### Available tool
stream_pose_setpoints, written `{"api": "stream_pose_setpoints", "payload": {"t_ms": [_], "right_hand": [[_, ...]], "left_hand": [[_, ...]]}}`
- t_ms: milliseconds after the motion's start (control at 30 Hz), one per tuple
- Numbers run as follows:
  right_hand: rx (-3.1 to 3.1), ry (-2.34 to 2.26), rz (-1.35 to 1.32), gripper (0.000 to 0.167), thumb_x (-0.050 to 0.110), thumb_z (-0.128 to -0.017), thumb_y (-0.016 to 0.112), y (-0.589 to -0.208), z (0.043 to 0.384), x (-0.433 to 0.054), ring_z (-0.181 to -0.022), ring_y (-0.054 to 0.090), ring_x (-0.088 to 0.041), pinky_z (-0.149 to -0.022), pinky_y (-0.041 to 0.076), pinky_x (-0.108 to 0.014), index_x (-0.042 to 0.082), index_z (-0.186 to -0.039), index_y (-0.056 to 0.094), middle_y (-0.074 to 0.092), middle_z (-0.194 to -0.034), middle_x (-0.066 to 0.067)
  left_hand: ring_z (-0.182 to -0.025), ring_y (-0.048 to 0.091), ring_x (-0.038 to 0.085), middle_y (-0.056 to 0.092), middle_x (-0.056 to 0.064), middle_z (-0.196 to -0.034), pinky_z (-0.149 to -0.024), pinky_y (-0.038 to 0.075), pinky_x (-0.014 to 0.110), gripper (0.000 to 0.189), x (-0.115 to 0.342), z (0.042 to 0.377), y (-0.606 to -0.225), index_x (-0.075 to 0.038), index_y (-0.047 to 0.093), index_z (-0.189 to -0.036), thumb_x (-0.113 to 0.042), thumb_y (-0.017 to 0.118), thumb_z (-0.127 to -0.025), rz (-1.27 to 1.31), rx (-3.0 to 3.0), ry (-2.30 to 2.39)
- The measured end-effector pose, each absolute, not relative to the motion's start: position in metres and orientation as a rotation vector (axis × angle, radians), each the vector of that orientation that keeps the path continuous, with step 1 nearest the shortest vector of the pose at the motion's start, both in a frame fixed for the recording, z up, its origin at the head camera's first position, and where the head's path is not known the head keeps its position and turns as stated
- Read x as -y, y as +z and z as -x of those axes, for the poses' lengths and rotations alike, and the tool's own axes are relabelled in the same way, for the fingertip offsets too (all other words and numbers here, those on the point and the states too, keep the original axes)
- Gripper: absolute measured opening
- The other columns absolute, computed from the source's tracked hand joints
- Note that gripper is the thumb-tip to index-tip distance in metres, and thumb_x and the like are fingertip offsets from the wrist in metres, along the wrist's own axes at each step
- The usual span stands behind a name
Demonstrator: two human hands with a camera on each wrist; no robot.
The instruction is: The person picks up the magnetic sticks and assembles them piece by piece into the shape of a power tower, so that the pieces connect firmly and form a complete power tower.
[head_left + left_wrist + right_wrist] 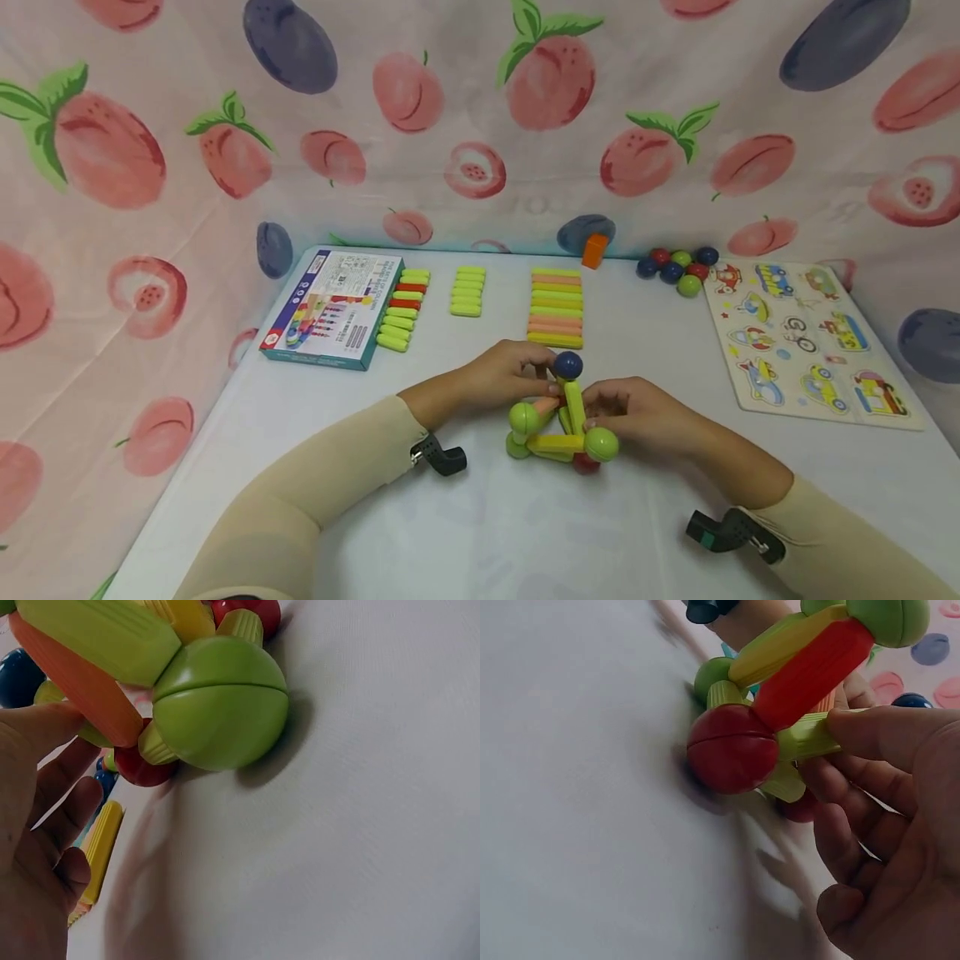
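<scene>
A small frame of magnetic sticks and balls (574,408) stands on the table between both hands. Its blue ball (567,365) is at the top, with green balls lower down. At its far left side my left hand (506,375) pinches the frame between thumb and fingers, close to an orange stick (82,682). A large green ball (221,701) sits beside that stick. From the right, my right hand (648,412) pinches a yellow-green stick (814,736) with thumb and forefinger. Next to this grip are a red ball (731,748) and a red stick (810,675).
Behind the hands lie rows of yellow-green sticks (468,292) and mixed-colour sticks (556,308). A toy box (330,308) is at the left, with more sticks beside it. Loose balls (672,272), an orange block (595,250) and a picture puzzle board (813,346) are at the right.
</scene>
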State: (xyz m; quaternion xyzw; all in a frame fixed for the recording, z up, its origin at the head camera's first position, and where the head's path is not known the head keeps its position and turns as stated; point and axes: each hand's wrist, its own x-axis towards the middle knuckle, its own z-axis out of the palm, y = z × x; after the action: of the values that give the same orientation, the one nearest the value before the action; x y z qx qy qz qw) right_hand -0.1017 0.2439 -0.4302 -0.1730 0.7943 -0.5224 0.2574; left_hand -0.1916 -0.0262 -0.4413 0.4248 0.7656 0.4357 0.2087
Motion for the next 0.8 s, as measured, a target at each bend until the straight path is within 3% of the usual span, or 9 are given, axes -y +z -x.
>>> {"api": "stream_pose_setpoints", "payload": {"t_ms": [267, 400, 500, 600, 800], "right_hand": [[-2.227, -1.352, 0.549, 0.028, 0.009, -0.104, 0.065, -0.434, 0.098, -0.247, -0.102, 0.061, -0.026, -0.088, 0.054, -0.026, 0.003, -0.131, 0.069, 0.070, -0.112, -0.006], [-2.404, -1.151, 0.634, 0.028, 0.017, -0.096, 0.077, -0.435, 0.089, -0.249, -0.092, 0.060, -0.019, -0.078, 0.052, -0.028, 0.016, -0.122, 0.069, 0.067, -0.103, 0.004], [-2.536, -0.953, 0.640, 0.043, 0.043, -0.085, 0.090, -0.435, 0.079, -0.245, -0.086, 0.058, -0.012, -0.073, 0.050, -0.028, 0.028, -0.117, 0.066, 0.065, -0.098, 0.013], [-2.625, -0.868, 0.632, 0.048, 0.056, -0.079, 0.092, -0.436, 0.069, -0.238, -0.082, 0.058, -0.006, -0.071, 0.051, -0.027, 0.031, -0.112, 0.066, 0.064, -0.096, 0.019], [-2.663, -0.934, 0.662, 0.034, 0.045, -0.081, 0.094, -0.436, 0.064, -0.231, -0.075, 0.057, -0.005, -0.067, 0.051, -0.026, 0.032, -0.100, 0.068, 0.064, -0.089, 0.019]], "left_hand": [[-0.128, 0.061, 0.011, 0.071, -0.010, -0.131, -0.108, 0.049, 0.029, 0.030, 0.031, 0.193, -0.438, -0.018, 0.070, -0.136, -0.014, 0.065, -0.107, -1.211, -2.095, 1.125], [-0.133, 0.059, 0.009, 0.069, -0.007, -0.136, -0.113, 0.045, 0.029, 0.036, 0.033, 0.192, -0.439, -0.016, 0.067, -0.142, -0.010, 0.059, -0.107, -1.231, -2.121, 1.038], [-0.132, 0.057, 0.006, 0.069, -0.006, -0.136, -0.114, 0.043, 0.028, 0.035, 0.031, 0.193, -0.442, -0.015, 0.067, -0.143, -0.012, 0.059, -0.109, -1.299, -2.156, 0.968], [-0.127, 0.057, 0.005, 0.069, -0.007, -0.131, -0.112, 0.043, 0.028, 0.031, 0.029, 0.192, -0.445, -0.017, 0.070, -0.139, -0.017, 0.060, -0.110, -1.336, -2.221, 0.896], [-0.119, 0.059, 0.008, 0.072, -0.011, -0.122, -0.108, 0.045, 0.029, 0.023, 0.034, 0.190, -0.448, -0.020, 0.073, -0.129, -0.019, 0.064, -0.109, -1.308, -2.307, 0.855]]}}
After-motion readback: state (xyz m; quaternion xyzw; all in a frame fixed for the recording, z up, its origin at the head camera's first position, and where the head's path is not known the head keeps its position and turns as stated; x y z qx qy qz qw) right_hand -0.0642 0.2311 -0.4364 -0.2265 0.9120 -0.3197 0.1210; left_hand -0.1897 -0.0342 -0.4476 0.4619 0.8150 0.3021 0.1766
